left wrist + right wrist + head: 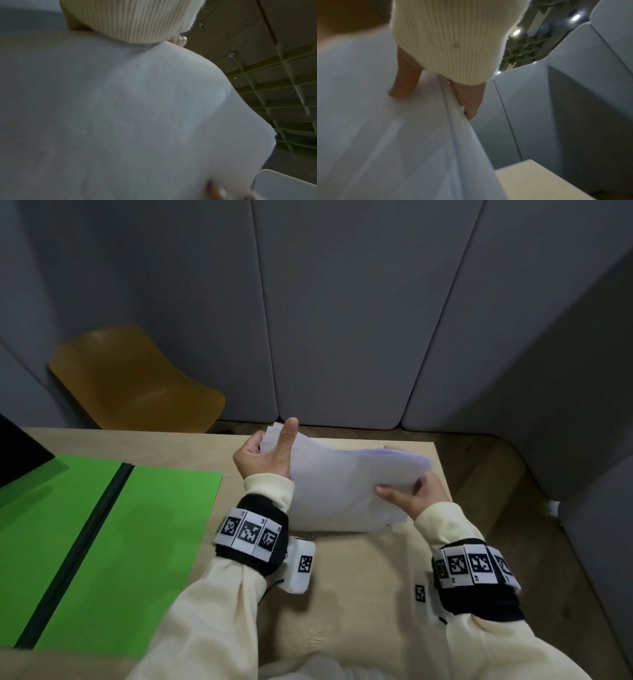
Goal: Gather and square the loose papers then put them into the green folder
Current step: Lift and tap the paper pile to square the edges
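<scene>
A stack of white papers (342, 487) stands tilted on its lower edge on the wooden table (359, 594), bowed between both hands. My left hand (267, 453) grips its left edge, thumb on the near face and fingers behind. My right hand (414, 494) pinches the right edge, thumb in front. The green folder (113, 542) lies open flat on the table to the left, with a dark spine down its middle. In the left wrist view the papers (120, 115) fill the frame below the cream cuff. The right wrist view shows the papers (385, 135) pinched between thumb and fingers (471, 102).
A yellow chair (133, 378) stands behind the table at the left. A black object (20, 450) overhangs the folder's far left corner. Grey padded wall panels (342, 302) close off the back and right. The table's right edge (445, 474) runs just right of the papers.
</scene>
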